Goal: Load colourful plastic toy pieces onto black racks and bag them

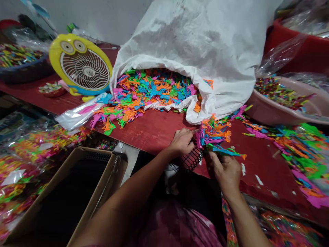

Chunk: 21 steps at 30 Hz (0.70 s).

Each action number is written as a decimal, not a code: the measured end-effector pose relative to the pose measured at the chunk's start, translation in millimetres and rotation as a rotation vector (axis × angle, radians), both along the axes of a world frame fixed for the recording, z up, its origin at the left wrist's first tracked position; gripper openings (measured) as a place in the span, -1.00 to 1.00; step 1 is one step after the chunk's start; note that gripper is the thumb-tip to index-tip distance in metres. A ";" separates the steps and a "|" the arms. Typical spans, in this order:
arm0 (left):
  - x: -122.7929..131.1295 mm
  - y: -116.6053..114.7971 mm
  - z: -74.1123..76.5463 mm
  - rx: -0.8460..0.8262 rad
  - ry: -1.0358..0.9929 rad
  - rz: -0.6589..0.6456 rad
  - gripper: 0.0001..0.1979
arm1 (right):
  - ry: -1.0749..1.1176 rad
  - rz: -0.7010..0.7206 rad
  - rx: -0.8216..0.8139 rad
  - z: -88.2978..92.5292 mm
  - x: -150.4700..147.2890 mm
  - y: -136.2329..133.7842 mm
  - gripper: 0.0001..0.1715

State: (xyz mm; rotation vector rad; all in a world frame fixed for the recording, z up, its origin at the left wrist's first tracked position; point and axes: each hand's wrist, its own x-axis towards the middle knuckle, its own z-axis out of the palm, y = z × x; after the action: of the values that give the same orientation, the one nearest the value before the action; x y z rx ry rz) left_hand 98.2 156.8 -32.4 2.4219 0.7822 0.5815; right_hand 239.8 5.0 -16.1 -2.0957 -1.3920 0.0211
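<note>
My left hand (182, 141) is closed on a thick bunch of small colourful plastic toy pieces (213, 134) at the near edge of the red table (156, 132). My right hand (226, 169) sits just below the bunch, its fingers pinched round a blue piece with an orange tip (227, 152). Between the two hands a dark red mesh basket (191, 159) pokes over the table edge. Behind them a big white sack (205, 41) lies on its side, spilling more pieces (144, 92) onto the table.
A yellow face-shaped fan (81, 67) stands at the back left. Right of the sack sits a pink basin (285, 109) of pieces, with loose pieces (303, 147) in front. An open cardboard box (69, 192) lies lower left beside filled plastic bags (23, 161).
</note>
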 end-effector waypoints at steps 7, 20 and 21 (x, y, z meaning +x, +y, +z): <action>0.5 -0.7 1.9 -0.022 0.004 -0.005 -0.76 | -0.345 -0.084 -0.122 3.2 -16.5 7.1 -0.47; -2.0 -5.3 5.1 0.016 -0.018 0.015 -0.71 | -0.352 -0.119 -0.202 16.2 -29.9 8.8 -0.67; -1.6 -5.2 4.2 0.014 -0.020 0.019 -0.70 | -0.359 -0.120 -0.209 16.3 -30.7 8.7 -0.67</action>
State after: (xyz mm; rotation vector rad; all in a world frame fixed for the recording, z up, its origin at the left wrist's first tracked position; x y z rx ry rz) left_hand 96.6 151.7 -28.1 2.4193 0.7964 0.6199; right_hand 209.1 13.7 0.2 -2.4441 -1.5174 -0.2830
